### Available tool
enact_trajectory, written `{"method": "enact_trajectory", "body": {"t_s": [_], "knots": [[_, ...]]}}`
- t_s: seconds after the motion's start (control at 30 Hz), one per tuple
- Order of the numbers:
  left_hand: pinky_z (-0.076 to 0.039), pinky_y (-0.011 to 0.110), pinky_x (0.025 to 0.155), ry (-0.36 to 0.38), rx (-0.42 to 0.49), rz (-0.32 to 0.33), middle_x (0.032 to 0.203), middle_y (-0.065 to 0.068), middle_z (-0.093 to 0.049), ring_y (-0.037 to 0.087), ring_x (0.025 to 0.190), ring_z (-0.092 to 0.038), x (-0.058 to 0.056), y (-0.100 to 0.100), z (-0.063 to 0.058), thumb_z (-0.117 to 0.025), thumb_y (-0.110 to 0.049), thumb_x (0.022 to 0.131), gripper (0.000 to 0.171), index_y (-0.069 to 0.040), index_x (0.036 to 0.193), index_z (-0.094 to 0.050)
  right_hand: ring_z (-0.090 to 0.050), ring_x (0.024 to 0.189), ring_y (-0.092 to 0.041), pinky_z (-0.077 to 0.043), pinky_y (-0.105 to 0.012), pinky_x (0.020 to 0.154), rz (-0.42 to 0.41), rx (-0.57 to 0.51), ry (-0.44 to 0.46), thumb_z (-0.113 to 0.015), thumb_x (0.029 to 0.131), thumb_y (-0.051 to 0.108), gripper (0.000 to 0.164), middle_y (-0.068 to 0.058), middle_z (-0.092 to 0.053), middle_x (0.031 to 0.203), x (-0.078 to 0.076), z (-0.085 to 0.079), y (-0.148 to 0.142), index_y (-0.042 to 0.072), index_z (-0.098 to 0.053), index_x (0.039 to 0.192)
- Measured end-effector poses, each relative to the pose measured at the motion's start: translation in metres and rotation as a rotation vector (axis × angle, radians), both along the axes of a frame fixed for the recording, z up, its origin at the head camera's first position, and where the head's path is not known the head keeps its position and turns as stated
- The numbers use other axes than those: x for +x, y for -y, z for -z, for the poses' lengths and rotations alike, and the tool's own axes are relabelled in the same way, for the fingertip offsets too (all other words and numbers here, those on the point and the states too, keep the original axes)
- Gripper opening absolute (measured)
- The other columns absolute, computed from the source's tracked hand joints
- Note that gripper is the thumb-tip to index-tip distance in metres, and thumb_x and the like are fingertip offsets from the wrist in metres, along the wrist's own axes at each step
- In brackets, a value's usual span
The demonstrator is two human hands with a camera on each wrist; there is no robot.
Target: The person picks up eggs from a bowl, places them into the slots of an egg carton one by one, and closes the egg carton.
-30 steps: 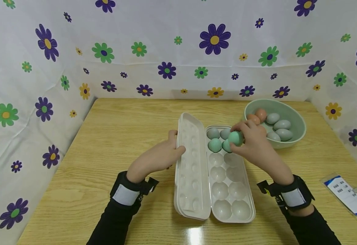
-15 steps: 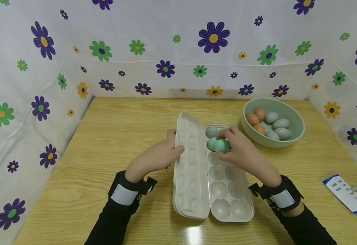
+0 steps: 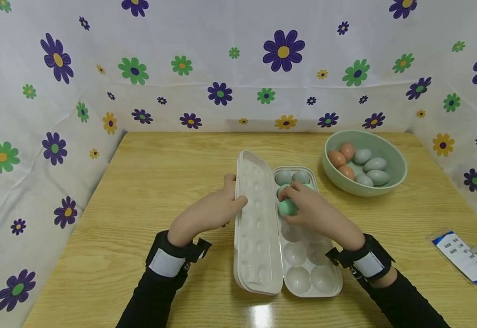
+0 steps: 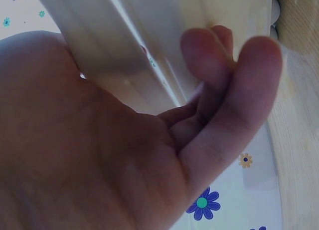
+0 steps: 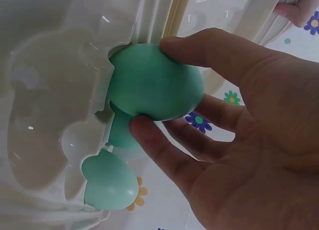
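Observation:
A white plastic egg carton lies open on the table, its lid (image 3: 256,232) raised on the left and its tray (image 3: 297,279) on the right. My left hand (image 3: 207,210) grips the lid's left edge, thumb on the inner face and fingers behind. In the right wrist view, my right hand (image 5: 249,105) pinches a green egg (image 5: 154,83) between thumb and fingertips, its lower end right at a cup. This is the left cup of the third row. Two grey-blue eggs (image 3: 283,177) fill the far row; green eggs (image 5: 110,182) in the second row are partly hidden by my hand.
A pale green bowl (image 3: 396,175) stands to the right behind the carton, with orange-brown eggs (image 3: 337,159) and several grey-blue eggs (image 3: 375,164) inside. A badge in a clear sleeve (image 3: 464,256) lies at the table's right. Flowered cloth (image 3: 173,36) surrounds the table.
My right hand has carried the green egg left and nearer, from above the second row down to the third row's left cup. My left hand keeps its hold on the lid.

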State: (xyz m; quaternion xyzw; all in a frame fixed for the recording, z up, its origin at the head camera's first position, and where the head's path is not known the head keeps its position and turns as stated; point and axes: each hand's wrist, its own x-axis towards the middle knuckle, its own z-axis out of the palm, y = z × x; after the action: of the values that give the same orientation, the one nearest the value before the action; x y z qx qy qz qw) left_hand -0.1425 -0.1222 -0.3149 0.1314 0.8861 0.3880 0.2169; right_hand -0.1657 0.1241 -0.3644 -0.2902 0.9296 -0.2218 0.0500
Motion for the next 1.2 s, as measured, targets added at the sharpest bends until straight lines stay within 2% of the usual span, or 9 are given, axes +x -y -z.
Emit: {"method": "enact_trajectory", "body": {"t_s": [0.3,0.8,1.0,1.2], "knots": [[-0.039,0.032,0.050,-0.006,-0.009,-0.001,0.070,0.007,-0.048,0.021,0.054,-0.047,-0.001,0.000,0.002,-0.035,-0.032,0.094,0.061,-0.009,0.140,-0.002,-0.046,0.081,-0.016,-0.045,-0.032,0.072,-0.026,0.026,0.008,-0.067,0.080,0.014,0.024,-0.006,-0.048,0.099,0.001,0.001,-0.003,0.009,-0.060,0.103],[-0.038,0.032,0.050,-0.008,-0.013,-0.009,0.071,0.007,-0.048,0.021,0.054,-0.047,0.000,-0.001,0.002,-0.035,-0.033,0.094,0.060,-0.009,0.140,-0.004,-0.049,0.081,-0.016,-0.045,-0.034,0.073,0.006,0.056,0.007,-0.067,0.080,0.017,0.026,-0.004,-0.050,0.098,0.001,0.000,-0.005,0.011,-0.058,0.103],[-0.038,0.032,0.050,0.000,-0.009,-0.008,0.069,0.006,-0.048,0.021,0.054,-0.047,0.001,-0.001,0.002,-0.034,-0.032,0.094,0.060,-0.009,0.140,-0.003,-0.053,0.088,-0.021,-0.045,-0.036,0.077,0.009,-0.001,0.043,-0.065,0.082,0.018,0.027,-0.007,-0.055,0.102,-0.001,-0.006,-0.010,0.008,-0.057,0.106],[-0.040,0.032,0.053,-0.008,-0.005,0.002,0.075,0.008,-0.050,0.020,0.058,-0.048,0.000,-0.001,0.002,-0.035,-0.032,0.094,0.060,-0.008,0.140,-0.004,-0.055,0.089,-0.022,-0.048,-0.038,0.075,0.108,-0.058,0.022,-0.059,0.088,0.021,0.024,-0.007,-0.060,0.105,-0.009,-0.022,-0.029,0.009,-0.057,0.108]]}}
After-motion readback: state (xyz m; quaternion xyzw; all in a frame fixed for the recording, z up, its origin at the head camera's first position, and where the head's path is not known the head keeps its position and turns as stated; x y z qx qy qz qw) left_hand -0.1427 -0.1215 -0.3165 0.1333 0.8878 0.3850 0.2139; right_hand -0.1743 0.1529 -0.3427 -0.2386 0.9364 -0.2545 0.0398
